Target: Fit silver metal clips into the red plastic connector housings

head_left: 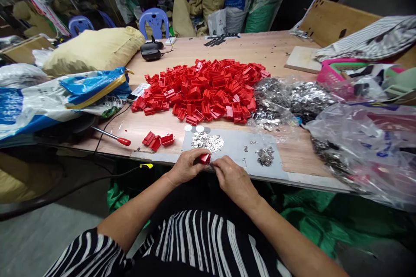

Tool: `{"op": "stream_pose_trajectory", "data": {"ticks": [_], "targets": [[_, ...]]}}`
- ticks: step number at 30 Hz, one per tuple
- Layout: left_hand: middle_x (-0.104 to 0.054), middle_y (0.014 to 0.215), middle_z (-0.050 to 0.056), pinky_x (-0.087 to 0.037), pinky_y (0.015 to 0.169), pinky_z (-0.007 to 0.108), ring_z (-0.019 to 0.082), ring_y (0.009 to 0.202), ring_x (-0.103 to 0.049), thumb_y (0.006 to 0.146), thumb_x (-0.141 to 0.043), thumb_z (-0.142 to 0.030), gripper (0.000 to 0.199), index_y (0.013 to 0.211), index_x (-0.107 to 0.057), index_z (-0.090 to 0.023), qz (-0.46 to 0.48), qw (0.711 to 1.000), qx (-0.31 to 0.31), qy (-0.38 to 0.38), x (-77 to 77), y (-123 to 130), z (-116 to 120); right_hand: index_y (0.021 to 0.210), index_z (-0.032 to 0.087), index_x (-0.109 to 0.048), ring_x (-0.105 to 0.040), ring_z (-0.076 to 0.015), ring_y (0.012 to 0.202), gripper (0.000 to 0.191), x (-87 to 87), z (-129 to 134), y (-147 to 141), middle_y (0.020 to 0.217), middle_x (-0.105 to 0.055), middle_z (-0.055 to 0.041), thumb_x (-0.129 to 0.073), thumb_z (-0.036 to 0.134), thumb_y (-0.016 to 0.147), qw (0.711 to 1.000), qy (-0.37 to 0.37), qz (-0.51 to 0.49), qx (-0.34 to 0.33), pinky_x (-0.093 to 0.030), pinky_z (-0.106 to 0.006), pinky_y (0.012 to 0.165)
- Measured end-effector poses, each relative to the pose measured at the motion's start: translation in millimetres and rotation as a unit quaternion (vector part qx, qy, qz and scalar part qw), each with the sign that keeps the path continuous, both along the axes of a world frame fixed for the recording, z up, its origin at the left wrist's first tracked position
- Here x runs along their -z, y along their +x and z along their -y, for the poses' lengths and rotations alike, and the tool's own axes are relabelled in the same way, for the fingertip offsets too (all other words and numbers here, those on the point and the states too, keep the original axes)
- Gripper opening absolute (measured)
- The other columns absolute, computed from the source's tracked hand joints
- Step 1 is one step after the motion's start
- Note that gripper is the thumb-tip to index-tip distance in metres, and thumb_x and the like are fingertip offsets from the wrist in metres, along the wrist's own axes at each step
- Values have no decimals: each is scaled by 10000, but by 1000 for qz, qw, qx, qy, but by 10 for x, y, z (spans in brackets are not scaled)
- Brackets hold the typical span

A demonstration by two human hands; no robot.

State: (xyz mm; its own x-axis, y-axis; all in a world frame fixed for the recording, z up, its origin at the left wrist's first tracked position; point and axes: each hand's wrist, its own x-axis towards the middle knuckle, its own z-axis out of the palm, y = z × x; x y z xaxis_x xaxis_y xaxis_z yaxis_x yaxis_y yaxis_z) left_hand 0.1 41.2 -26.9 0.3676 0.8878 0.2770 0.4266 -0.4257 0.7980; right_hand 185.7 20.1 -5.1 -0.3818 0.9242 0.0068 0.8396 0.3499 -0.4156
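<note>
Near the table's front edge, my left hand (187,166) is closed round a small red plastic part (205,159). My right hand (234,180) is pinched against its right side, with something small and dark between the fingertips, too small to name. Just beyond the hands, a pile of small silvery pieces (208,141) lies on a grey sheet (234,138). A darker heap of metal pieces (265,156) sits on the sheet's right side. Several red parts (157,140) lie to the left. A large mound of red parts (208,86) covers the middle of the table.
Clear bags of metal pieces (308,99) stand on the right, beside a pink basket (328,73). A red-tipped lever (112,136) juts in from the left, near a blue and white sack (39,99). A black device (151,51) and a beige sack (94,52) are farther back.
</note>
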Motion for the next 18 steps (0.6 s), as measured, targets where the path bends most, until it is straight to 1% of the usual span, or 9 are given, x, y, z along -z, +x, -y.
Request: {"op": "stream_pose_trajectory", "data": {"ticks": [4,8,10,13,18], "targets": [[-673,1044,58,-506,875,339,186,971,-631,767,-645,-102,380,1128,-572,-194,-22,1000,-8,21,24,37,43,1022,200,-647,-640,-181,821,204,58,49,-46,942,-626,-59,-466,180,930,1000,17,-8,14,-481,-266,707],[-649,1152,92,-467,945,413,224,1078,-587,768,-653,-108,464,1208,-534,-193,-62,993,-68,77,71,117,118,1003,204,-645,-634,-176,842,180,79,23,15,927,-633,-49,-492,170,914,998,12,-64,-1,-479,-273,746],[-658,1153,86,-459,947,433,231,1072,-592,767,-663,-115,465,1208,-543,-204,-71,990,-92,77,86,134,134,970,199,-636,-627,-172,848,159,69,3,54,912,-634,-45,-497,158,905,995,6,-102,-11,-476,-278,766],[-667,1152,71,-471,938,417,222,1059,-610,774,-668,-124,464,1211,-555,-231,-58,993,-81,57,90,110,126,945,192,-613,-615,-175,851,140,48,-8,91,912,-628,-47,-493,141,895,991,6,-131,-17,-473,-292,777],[-664,1168,70,-476,951,403,217,1084,-605,761,-690,-125,529,1256,-539,-237,-50,996,-46,55,93,36,92,930,193,-607,-615,-174,843,125,54,-6,61,914,-624,-45,-519,123,875,991,3,-129,-43,-477,-293,770]]}}
